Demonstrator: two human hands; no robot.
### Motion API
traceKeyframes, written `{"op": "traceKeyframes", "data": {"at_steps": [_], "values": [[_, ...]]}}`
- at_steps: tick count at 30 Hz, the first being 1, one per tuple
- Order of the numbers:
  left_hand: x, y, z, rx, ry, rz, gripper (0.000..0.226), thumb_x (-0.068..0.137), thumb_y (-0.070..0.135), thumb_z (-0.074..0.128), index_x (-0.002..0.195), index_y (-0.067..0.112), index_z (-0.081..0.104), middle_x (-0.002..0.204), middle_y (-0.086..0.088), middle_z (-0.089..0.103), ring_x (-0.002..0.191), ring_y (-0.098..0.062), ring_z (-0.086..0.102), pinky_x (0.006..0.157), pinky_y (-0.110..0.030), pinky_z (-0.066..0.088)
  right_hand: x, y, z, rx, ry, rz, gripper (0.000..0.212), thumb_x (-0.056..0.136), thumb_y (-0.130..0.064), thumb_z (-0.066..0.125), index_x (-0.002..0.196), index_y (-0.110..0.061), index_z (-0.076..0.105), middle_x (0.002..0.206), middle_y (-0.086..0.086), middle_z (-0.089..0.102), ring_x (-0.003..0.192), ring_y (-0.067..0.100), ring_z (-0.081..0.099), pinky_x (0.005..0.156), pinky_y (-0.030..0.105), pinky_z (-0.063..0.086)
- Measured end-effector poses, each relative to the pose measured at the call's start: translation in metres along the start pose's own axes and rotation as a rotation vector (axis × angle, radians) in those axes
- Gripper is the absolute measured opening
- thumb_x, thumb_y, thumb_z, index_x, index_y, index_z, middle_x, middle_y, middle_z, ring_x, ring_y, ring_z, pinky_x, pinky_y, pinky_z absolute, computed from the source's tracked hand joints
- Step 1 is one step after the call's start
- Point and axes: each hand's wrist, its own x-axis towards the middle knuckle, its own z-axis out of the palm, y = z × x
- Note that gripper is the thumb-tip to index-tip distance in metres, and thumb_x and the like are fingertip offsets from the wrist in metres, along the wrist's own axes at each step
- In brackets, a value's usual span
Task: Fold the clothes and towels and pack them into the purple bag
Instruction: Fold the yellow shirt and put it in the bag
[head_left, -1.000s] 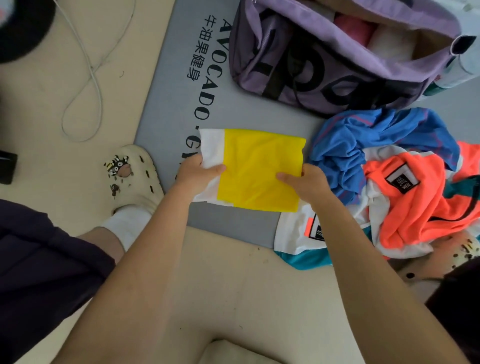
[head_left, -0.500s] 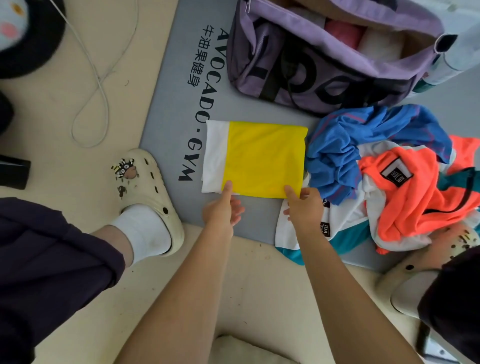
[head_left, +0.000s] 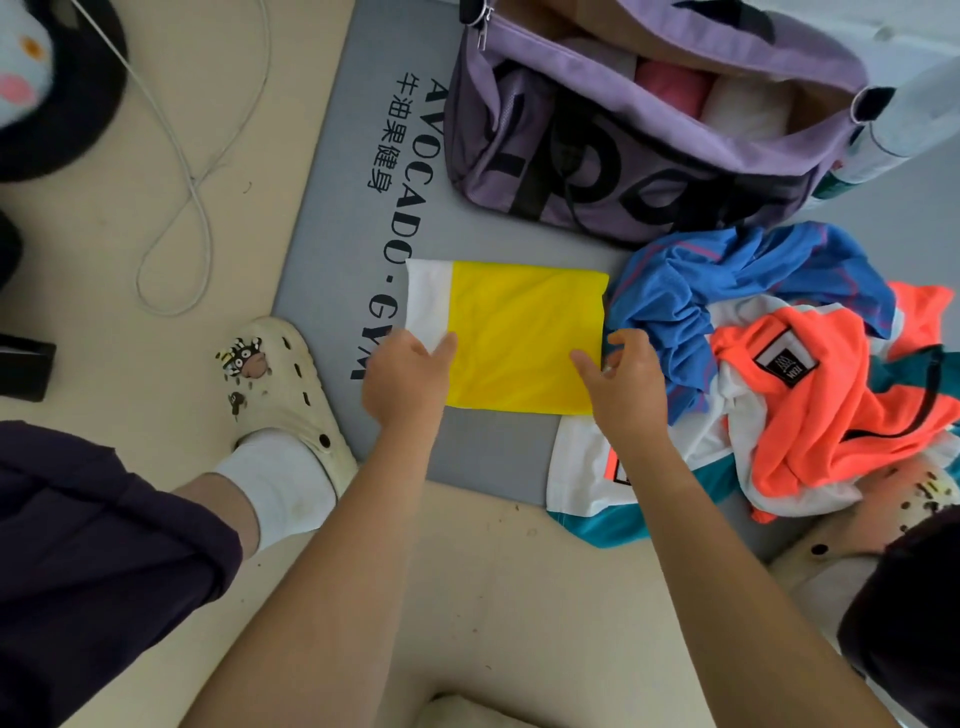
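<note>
Yellow folded shirt (head_left: 519, 338) lies mid-mat, at 7 o'clock from the purple bag (head_left: 644, 156). Left hand (head_left: 405, 374) and right hand (head_left: 623, 379) pinch its near corners. Lifting unevenly could undo the fold.

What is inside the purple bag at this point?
Inside the purple bag, a pink bundle and a white bundle show. Anything deeper is hidden by the bag's side.

Both hands (head_left: 511, 379) forward, fingers curled
</note>
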Motion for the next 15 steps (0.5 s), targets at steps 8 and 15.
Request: {"op": "traceKeyframes", "data": {"at_steps": [8,15], "values": [[0.021,0.014,0.02,-0.287,-0.173,-0.262,0.078,0.07,0.05,0.082,0.122,0.009,0.041,0.122,-0.01,0.057,0.103,-0.031,0.06,0.08,-0.044,0.053,0.016,-0.02,0.025,0.08,-0.119,0.394,0.049,0.094,-0.043,0.056,0.117,-0.001,0.046,0.111,0.016,0.057,0.106,0.036,0.055,0.095,0.052,0.043],[0.02,0.006,0.013,-0.661,-0.409,-0.35,0.049,0.077,0.03,0.083,0.115,0.006,0.062,0.102,-0.007,0.067,0.09,-0.022,0.063,0.075,-0.032,0.051,0.017,-0.023,0.009,0.31,-0.151,0.276,0.028,0.088,-0.036,0.068,0.08,-0.016,0.051,0.076,-0.003,0.052,0.072,0.017,0.051,0.059,0.028,0.04]]}}
